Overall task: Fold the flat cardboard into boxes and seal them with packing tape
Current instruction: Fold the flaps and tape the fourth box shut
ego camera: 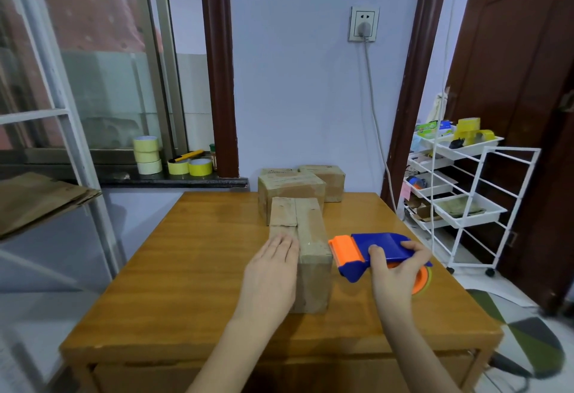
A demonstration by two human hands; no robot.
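Viewed from above and behind two bare forearms, over a wooden desk (192, 262).

Near the front middle of the desk: a narrow cardboard box (307, 237), long side running toward the far edge, top flaps folded shut, meeting at a seam down the middle. Left hand (271, 271) flat on the left flap, fingers straight, pressing down, most likely to keep the flaps closed and the box steady for taping. Right hand (396, 271) just beside the box on its right, fingers and thumb wrapped round a blue tape dispenser (372, 253) with an orange cutter end pointing at the box, an orange roll showing under the palm. Dispenser held level with the box top, seemingly ready for a strip along the seam; no fresh tape clearly visible there yet (glare makes this hard to judge).

Toward the far edge of the desk: two more closed boxes (290, 189), touching, the nearer against the end of the one in hand; apparently finished, contents hidden.

Beyond the desk's left edge: flat cardboard (37, 200) on a shelf, and rolls of yellow tape (146, 155) stacked on a windowsill.

Beyond the right edge: a white wire cart (466, 181) with trays, the top tray holding yellow tape items and small packets, the lower trays holding odds and ends too small to name.
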